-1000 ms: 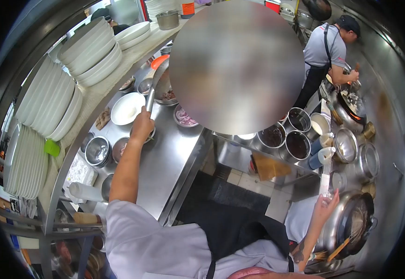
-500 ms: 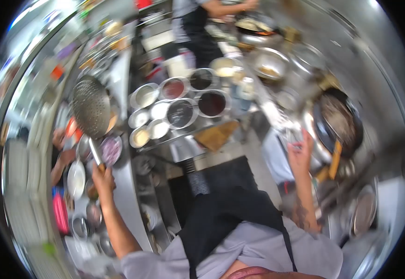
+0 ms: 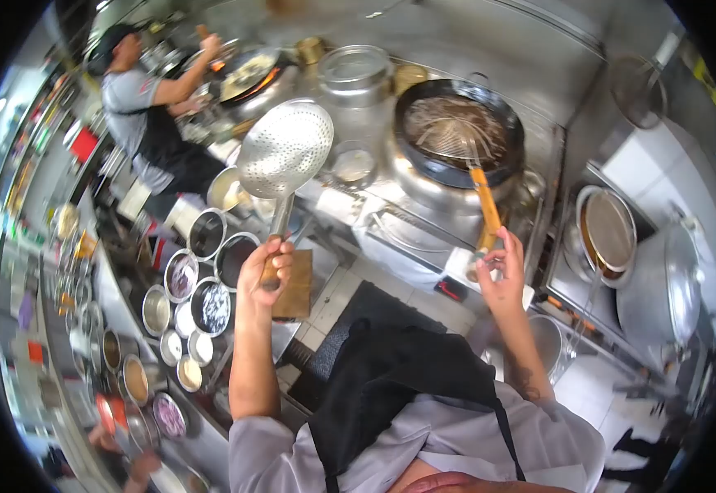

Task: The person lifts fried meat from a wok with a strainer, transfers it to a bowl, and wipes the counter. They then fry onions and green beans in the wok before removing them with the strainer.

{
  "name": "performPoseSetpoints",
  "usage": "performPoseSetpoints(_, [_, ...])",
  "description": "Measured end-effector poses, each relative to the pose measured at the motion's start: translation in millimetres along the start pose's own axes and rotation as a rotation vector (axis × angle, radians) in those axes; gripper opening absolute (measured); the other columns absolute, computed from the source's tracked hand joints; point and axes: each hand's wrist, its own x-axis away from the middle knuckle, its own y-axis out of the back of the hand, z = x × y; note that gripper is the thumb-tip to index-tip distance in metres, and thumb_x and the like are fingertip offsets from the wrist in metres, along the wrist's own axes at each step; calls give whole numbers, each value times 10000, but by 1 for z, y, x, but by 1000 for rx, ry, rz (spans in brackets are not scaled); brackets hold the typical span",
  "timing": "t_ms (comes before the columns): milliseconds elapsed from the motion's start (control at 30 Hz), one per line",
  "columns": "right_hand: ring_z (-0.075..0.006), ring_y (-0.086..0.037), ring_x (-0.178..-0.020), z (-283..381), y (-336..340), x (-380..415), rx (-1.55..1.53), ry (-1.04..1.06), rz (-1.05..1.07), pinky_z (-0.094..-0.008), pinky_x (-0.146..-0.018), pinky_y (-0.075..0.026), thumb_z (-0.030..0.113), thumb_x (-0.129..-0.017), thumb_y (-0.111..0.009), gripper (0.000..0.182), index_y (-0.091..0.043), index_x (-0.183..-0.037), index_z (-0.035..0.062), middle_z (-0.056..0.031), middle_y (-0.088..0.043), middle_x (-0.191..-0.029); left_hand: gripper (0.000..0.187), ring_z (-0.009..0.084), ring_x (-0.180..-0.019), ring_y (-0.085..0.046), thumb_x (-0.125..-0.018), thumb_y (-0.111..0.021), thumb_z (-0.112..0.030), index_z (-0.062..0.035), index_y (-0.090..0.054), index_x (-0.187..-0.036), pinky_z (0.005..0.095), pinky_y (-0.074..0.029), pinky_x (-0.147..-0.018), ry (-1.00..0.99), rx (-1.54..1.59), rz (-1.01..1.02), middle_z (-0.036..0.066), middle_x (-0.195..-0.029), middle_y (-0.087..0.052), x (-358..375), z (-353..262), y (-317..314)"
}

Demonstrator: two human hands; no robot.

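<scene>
From my seat, the perforated skimmer [image 3: 285,149] at eleven o'clock reads as bright, glossy metal, its bowl dotted with holes, on a wooden grip inside my left hand [image 3: 266,271]. The wok [image 3: 460,131] at one o'clock is dark, matt metal, and the brush handle [image 3: 486,204] beside my right hand [image 3: 501,274] is smooth orange wood. The sauce bowls [image 3: 202,283] at nine o'clock are shiny steel. My apron [image 3: 399,386] is matt black cloth.

One perforated skimmer [image 3: 285,149], one black wok [image 3: 460,131], one wooden-handled utensil [image 3: 484,201], two hands.
</scene>
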Motion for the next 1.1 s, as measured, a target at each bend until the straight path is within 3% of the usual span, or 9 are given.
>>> performPoseSetpoints(100, [-125, -556, -771, -10, 29, 6, 127, -101, -149, -218, -615, -469, -44, -778, -621, 605, -416, -1344, 13, -144, -463, -1260, 262, 118, -617, -502, -904, -502, -88, 65, -492, -1116, 258, -447, -508, 193, 66, 65, 77, -870, -537, -93, 2, 20])
performPoseSetpoints(300, [-184, -568, -734, -103, 73, 50, 467, -356, -163, -281, -607, -479, 7, -814, -598, 480, -457, -1272, -27, -163, -544, -1050, 90, 120, -562, -532, -848, -562, -97, -48, -540, -920, 239, -456, -459, 348, -194, 2, 43, -750, -580, -236, 16, 106])
performPoseSetpoints(400, [-278, -615, -810, -157, 73, 69, 820, -411, 90, -352, -677, -506, 95, -804, -622, 479, -479, -1239, -46, -195, -589, -1021, 183, 139, -590, -550, -872, -559, -152, -12, -521, -983, 245, -477, -484, 342, -276, -54, 82, -791, -594, -247, 13, 122])
performPoseSetpoints(467, [-365, -611, -922, -169, 58, 63, 850, -788, 252, -415, -843, -472, 221, -783, -640, 528, -494, -1194, -77, -239, -605, -1032, 214, 167, -626, -581, -892, -541, -186, -15, -521, -1020, 273, -511, -527, 346, -316, -184, 101, -827, -614, -245, 6, 128])
performPoseSetpoints(633, [-367, -596, -1010, -235, 36, 79, 1065, -732, 500, -419, -1036, -313, 321, -759, -639, 548, -523, -1110, -84, -272, -619, -1021, 281, 210, -695, -625, -924, -488, -216, -12, -511, -1115, 323, -536, -585, 222, -666, -373, 124, -868, -630, -222, 17, 145])
performPoseSetpoints(700, [-346, -628, -965, -242, 34, 70, 844, -951, 269, -440, -951, -409, 284, -757, -636, 464, -547, -1044, -70, -264, -644, -960, 264, 227, -725, -631, -935, -469, -235, -25, -506, -1091, 343, -534, -618, 207, -606, -344, 136, -887, -632, -207, 22, 163])
performPoseSetpoints(767, [-259, -640, -592, -242, 44, 60, 392, -1027, -30, -380, -452, -488, 180, -800, -608, 233, -550, -924, -9, -174, -626, -723, 250, 234, -732, -630, -936, -468, -246, -38, -505, -1068, 355, -531, -630, 154, -518, -400, 134, -890, -631, -182, 32, 171])
performPoseSetpoints(900, [-115, -480, -468, -164, 71, 33, -259, -933, -250, -266, -380, -395, 203, -879, -588, 159, -536, -929, 62, -24, -530, -652, 285, 225, -760, -615, -914, -502, -272, -44, -492, -1085, 365, -509, -669, 76, -355, -427, 113, -890, -624, -113, 71, 218])
performPoseSetpoints(1100, [-89, -482, -506, -83, 73, -24, -310, -582, -168, -235, -422, -403, 130, -863, -635, 185, -501, -985, 89, 9, -493, -644, 220, 159, -629, -587, -913, -509, -244, -85, -519, -1066, 305, -478, -535, 276, -429, -764, 68, -880, -641, 8, 154, 278])
